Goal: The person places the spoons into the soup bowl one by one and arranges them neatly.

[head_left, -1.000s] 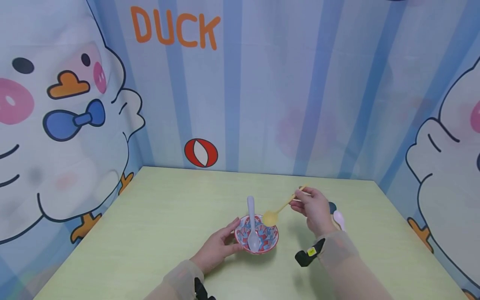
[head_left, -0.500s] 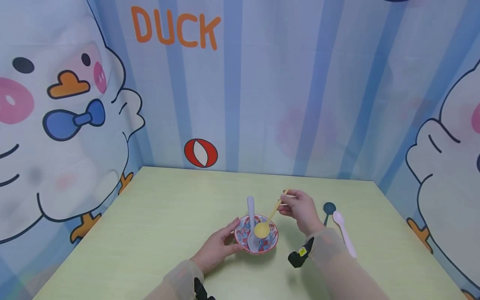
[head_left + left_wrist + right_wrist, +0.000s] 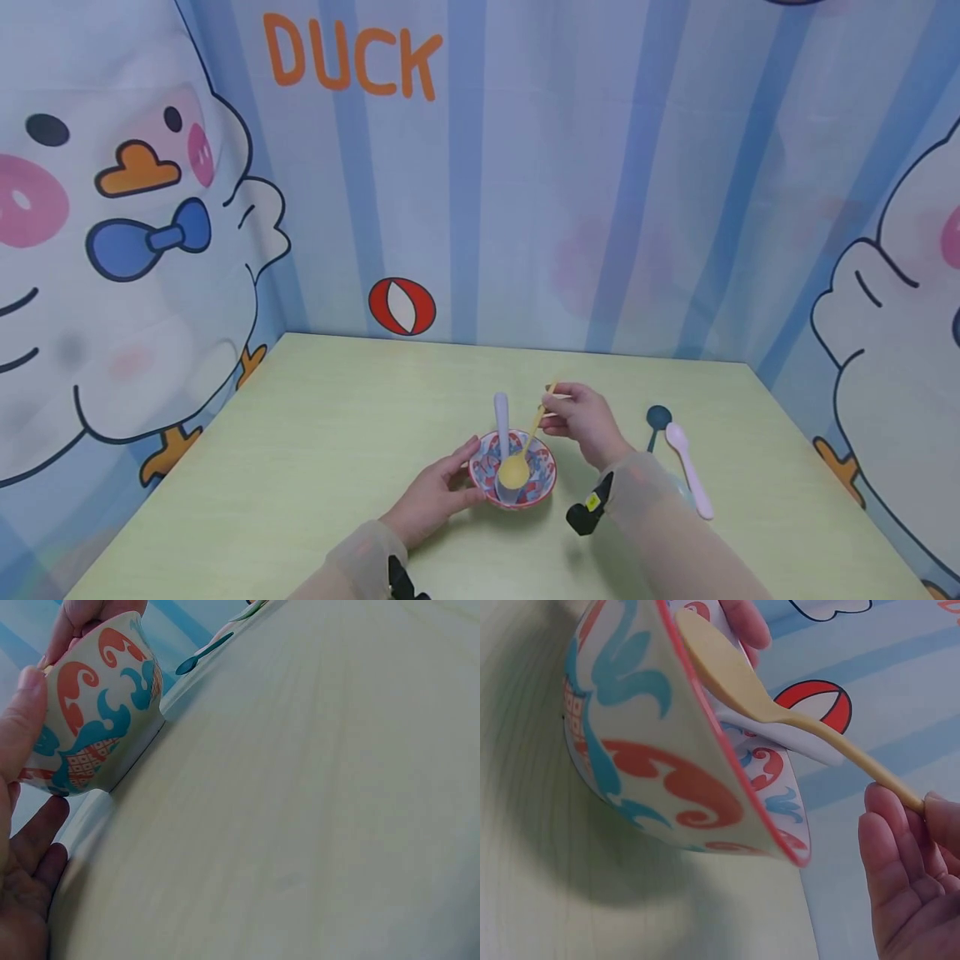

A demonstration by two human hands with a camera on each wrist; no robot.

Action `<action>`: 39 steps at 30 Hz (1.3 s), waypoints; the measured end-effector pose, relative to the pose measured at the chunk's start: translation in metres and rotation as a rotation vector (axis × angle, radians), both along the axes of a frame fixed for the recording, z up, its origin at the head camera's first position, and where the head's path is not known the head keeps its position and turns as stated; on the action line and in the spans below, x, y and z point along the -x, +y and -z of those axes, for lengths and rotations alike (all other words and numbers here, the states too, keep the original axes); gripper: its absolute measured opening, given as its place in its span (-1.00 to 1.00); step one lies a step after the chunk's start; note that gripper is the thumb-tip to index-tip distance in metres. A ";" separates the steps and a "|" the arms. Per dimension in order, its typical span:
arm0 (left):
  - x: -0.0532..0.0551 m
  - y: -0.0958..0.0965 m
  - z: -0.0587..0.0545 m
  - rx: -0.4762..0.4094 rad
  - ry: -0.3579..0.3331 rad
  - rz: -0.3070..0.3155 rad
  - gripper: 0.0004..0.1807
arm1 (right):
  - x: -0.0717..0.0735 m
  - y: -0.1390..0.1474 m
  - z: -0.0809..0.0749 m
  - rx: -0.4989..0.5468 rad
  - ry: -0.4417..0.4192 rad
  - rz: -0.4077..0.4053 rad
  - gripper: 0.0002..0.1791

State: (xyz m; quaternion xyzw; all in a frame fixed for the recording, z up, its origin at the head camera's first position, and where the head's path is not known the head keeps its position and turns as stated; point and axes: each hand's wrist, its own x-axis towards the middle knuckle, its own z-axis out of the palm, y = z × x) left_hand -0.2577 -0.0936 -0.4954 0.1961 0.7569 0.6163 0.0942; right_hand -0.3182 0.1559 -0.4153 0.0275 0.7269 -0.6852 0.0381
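A small bowl (image 3: pixel 547 477) with red and blue swirls stands on the table. My left hand (image 3: pixel 431 507) holds it at its left side, thumb near the front and fingers round the back; the left wrist view shows the thumb against the patterned wall. A pale lavender spoon (image 3: pixel 502 414) leans inside, its handle rising past the far rim. Between thumb and fingertips, my right hand (image 3: pixel 588 423) pinches the handle end of a yellow spoon (image 3: pixel 514 472). That spoon slants down, its head over the bowl's inside and overlapping the lavender spoon's head.
Right of the bowl lie a dark teal spoon (image 3: pixel 658 417) and a pink spoon (image 3: pixel 691 472), the teal handle partly hidden by the right arm. A bit of something pale blue (image 3: pixel 684 492) peeks out beside the sleeve. A striped duck-print curtain (image 3: pixel 517 183) closes off the table's far edge.
My right hand has moved left, bringing the yellow spoon from above the bowl's right rim to over its middle, its handle now steeper. The left hand and bowl have stayed put.
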 end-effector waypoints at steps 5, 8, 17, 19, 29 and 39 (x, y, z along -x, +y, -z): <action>0.000 -0.001 -0.001 0.002 -0.008 0.002 -0.15 | 0.000 -0.004 0.002 -0.015 0.007 -0.047 -0.62; 0.000 -0.001 -0.002 0.002 -0.011 0.004 -0.15 | 0.000 -0.007 0.004 -0.021 0.009 -0.061 -0.63; 0.002 -0.001 0.001 -0.008 -0.016 0.007 -0.15 | 0.004 -0.016 0.006 -0.099 0.020 -0.094 -0.58; 0.003 -0.001 0.002 -0.005 -0.014 0.007 -0.16 | 0.005 -0.018 0.006 -0.121 0.024 -0.096 -0.58; 0.003 -0.001 0.002 0.014 -0.014 0.006 -0.16 | 0.009 -0.023 0.011 -0.259 0.029 -0.093 -0.64; 0.003 -0.001 0.003 -0.008 -0.027 0.003 -0.17 | 0.011 -0.028 0.013 -0.325 0.023 -0.131 -0.63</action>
